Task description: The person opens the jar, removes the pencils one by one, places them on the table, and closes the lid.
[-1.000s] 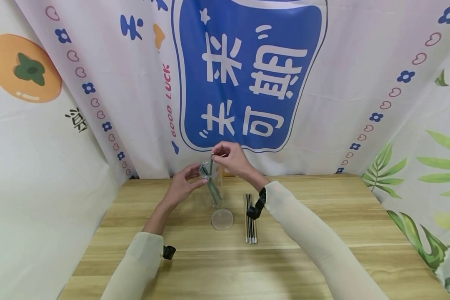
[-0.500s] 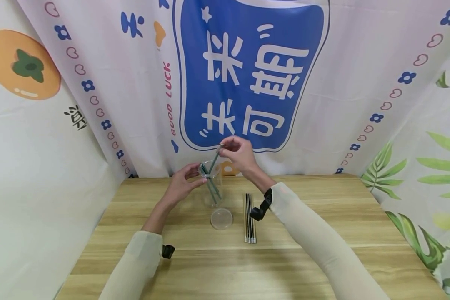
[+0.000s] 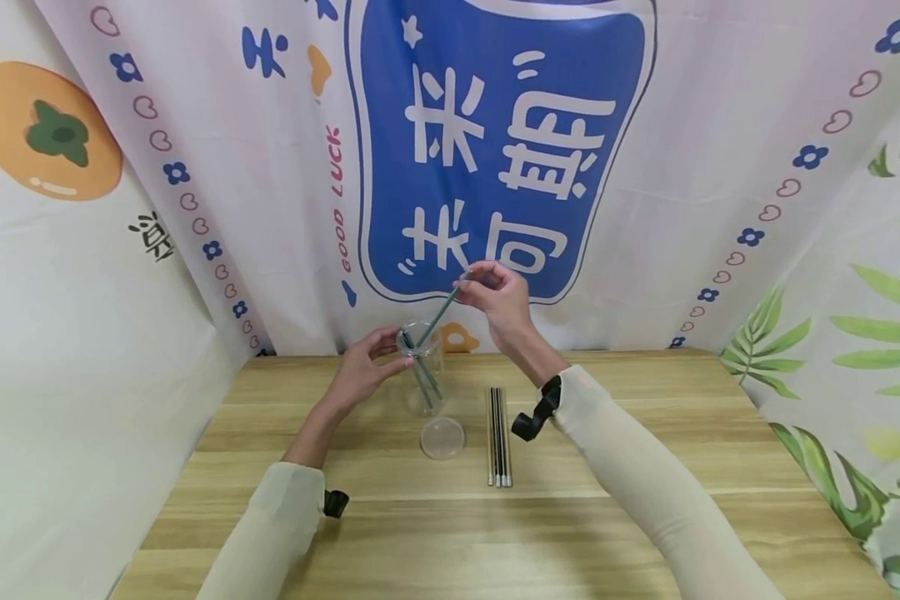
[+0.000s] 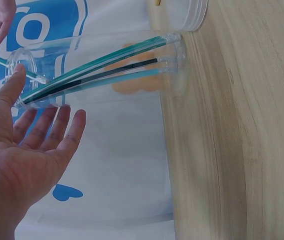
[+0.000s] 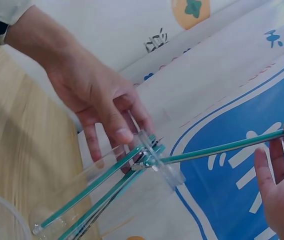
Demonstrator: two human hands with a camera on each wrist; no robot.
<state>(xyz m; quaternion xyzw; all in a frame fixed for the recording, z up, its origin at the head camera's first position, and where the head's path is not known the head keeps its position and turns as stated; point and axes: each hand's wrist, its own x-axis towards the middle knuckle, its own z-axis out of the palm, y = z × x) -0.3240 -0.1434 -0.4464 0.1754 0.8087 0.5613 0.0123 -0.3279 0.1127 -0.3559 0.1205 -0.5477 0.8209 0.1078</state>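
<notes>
In the head view, my left hand (image 3: 365, 367) holds a clear plastic jar (image 3: 437, 373) near its mouth, thumb on one side and fingers on the other. The jar stands upright near the table's back edge. Several green and dark pencils (image 4: 101, 62) lean inside it, ferrule ends at the bottom. My right hand (image 3: 499, 302), up and to the right of the jar, pinches a green pencil (image 5: 227, 146) by its upper end. That pencil slants, its ferrule end just inside the mouth among the others.
A round clear lid (image 3: 442, 438) lies on the wooden table (image 3: 615, 517) in front of the jar. To its right, several black and gold-coloured pencils (image 3: 498, 437) lie side by side. A printed cloth (image 3: 690, 208) hangs right behind the table.
My right hand has moved up and to the right, drawing the green pencil mostly out of the jar and tilting it. My left hand and the jar stay in place.
</notes>
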